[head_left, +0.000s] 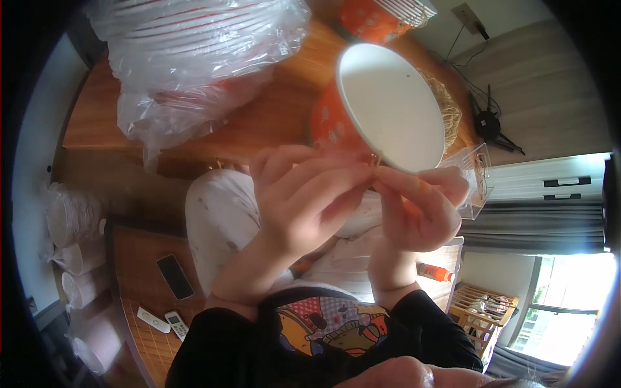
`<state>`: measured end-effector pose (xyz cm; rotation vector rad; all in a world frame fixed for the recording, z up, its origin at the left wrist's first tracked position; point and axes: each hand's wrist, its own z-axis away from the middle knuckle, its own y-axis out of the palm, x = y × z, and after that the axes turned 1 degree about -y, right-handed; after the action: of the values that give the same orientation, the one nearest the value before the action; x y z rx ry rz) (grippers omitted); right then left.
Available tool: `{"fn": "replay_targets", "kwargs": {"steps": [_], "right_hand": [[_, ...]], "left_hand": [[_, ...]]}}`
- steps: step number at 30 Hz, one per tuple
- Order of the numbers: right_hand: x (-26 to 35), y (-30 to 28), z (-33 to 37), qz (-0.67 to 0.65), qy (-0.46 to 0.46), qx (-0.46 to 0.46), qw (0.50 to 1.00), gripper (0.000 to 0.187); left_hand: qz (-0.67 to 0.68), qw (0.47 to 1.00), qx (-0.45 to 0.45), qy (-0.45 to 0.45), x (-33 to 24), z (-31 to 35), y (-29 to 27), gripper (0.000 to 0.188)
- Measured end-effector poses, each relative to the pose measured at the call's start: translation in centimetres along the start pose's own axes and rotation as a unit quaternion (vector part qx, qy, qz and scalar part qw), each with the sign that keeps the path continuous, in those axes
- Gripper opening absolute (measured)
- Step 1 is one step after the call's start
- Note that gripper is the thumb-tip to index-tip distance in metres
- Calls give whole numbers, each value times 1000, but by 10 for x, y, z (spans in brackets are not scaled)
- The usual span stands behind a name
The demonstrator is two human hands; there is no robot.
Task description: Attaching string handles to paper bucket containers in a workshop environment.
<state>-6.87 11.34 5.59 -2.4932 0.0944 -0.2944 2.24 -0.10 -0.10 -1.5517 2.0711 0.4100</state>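
Note:
My left hand (314, 191) and my right hand (424, 204) meet just in front of a large paper bucket. Both have thumb and fingers pinched around a tiny gold-coloured piece (376, 160), too small and blurred to name exactly. The bucket (391, 107) is orange outside with small pale prints, white inside, and tilted so that its open mouth faces me. It rests on the wooden table (284, 97), its near rim close behind my fingers. Beside its right edge lies a bundle of straw-coloured strands (446, 107), partly hidden by the bucket.
A clear plastic bag of stacked white-rimmed buckets (200, 58) covers the table's left. More stacked orange buckets (375, 19) stand at the back. A clear plastic box (475, 187) sits at the right edge. Wrapped stacks (84, 278), a phone (174, 277) and remotes (175, 323) are lower left.

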Motion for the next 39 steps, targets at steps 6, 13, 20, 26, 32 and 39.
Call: {"fn": "replay_targets", "kwargs": {"steps": [6, 13, 20, 26, 32, 39], "right_hand": [[2, 0, -5, -2, 4, 11, 1000, 25], [2, 4, -6, -37, 9, -4, 999, 27], [-10, 6, 5, -64, -27, -42, 997, 35], [-9, 4, 1, 4, -52, 6, 999, 32], [0, -3, -10, 16, -47, 68, 996, 30], [-1, 6, -6, -67, 18, -4, 998, 32]], "left_hand": [[-5, 1000, -8, 5, 1, -1, 1, 25], [57, 998, 11, -38, 1, -3, 3, 22], [141, 984, 37, -99, 2, -3, 2, 20], [156, 981, 25, -111, 1, -3, 3, 20], [132, 989, 25, -59, 2, -5, -1, 20], [124, 992, 24, -25, 6, -3, -3, 16]]}}
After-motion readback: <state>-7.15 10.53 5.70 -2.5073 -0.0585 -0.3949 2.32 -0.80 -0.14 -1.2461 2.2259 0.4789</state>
